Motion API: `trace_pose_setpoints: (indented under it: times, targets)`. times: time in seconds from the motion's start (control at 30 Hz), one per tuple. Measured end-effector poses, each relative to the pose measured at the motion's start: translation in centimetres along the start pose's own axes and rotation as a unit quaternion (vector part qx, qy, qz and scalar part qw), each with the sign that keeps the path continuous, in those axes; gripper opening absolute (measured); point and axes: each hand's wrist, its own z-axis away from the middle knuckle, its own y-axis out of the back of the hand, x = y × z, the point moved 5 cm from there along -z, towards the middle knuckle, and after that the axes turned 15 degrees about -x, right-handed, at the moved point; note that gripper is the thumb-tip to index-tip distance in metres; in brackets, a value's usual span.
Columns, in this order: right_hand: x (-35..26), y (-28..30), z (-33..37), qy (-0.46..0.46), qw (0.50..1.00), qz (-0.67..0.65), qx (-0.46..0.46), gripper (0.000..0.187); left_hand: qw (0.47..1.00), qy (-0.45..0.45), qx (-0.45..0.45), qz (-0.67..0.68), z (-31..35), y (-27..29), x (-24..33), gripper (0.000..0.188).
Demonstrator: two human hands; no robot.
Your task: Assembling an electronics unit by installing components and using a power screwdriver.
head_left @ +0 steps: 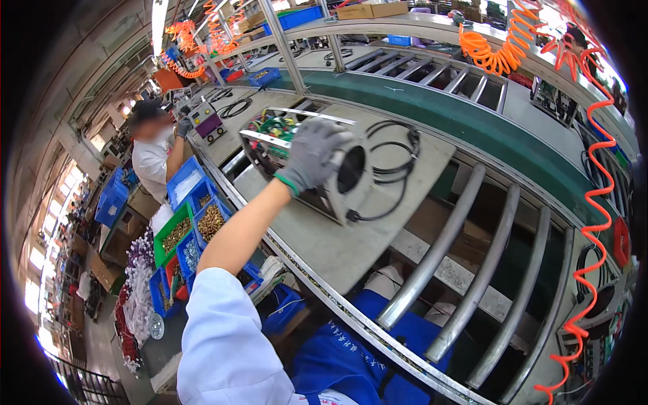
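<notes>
My left hand [316, 156], in a grey glove with a green cuff, reaches across to an open metal machine chassis [331, 208] on the grey board. Its fingers are bent over the top of the chassis at the right end and look closed on it, slightly blurred. Green circuit boards [278, 128] with coloured wires show inside the frame, left of the hand. Just right of the fingers is a round black opening [351, 170]. A coiled black cable [390, 162] lies beside the chassis. My right hand does not show.
A roller conveyor [466, 270] runs to the right; a green belt [432, 111] lies beyond. Parts bins [174, 233] with screws stand at the left. An orange coiled hose [594, 196] hangs at the right. Another person [154, 152] works at the far left near a purple-and-grey machine [206, 120].
</notes>
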Motion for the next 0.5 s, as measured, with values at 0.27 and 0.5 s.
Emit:
trace_pose_setpoints:
  times: [0.27,0.5]
  targets:
    - [1.1,-0.1,0.4,0.007,1.0,0.007,0.009,0.027,0.972,0.21,-0.055,-0.088,6.4,-3.3,-12.2,0.037]
    - [2.8,-0.5,5.2,0.038,0.995,-0.058,0.066,0.028,0.991,0.113,-0.065,-0.041,-1.8,-10.5,0.7,0.055]
